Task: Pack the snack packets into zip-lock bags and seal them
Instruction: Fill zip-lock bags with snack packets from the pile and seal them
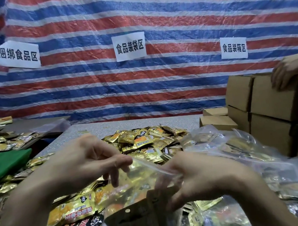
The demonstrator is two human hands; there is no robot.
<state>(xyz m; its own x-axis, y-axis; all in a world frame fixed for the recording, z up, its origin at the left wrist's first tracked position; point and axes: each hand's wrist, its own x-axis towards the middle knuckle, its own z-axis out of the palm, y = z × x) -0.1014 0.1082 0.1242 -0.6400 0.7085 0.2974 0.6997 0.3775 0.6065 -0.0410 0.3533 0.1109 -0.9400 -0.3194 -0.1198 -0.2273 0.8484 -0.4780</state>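
Head view: above the bench's near edge, the left hand (86,163) and right hand (197,175) pinch opposite ends of the zip-lock bag (135,187) mouth, fingers narrow on the strip, likely to seal the snack packets (128,190) inside.

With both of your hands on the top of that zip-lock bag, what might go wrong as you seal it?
The zip-lock bag looks full of gold packets, so one might catch in the strip between the left hand and right hand and leave a gap. The bag is held over the loose snack packets, so a slip could spill its contents back into them.
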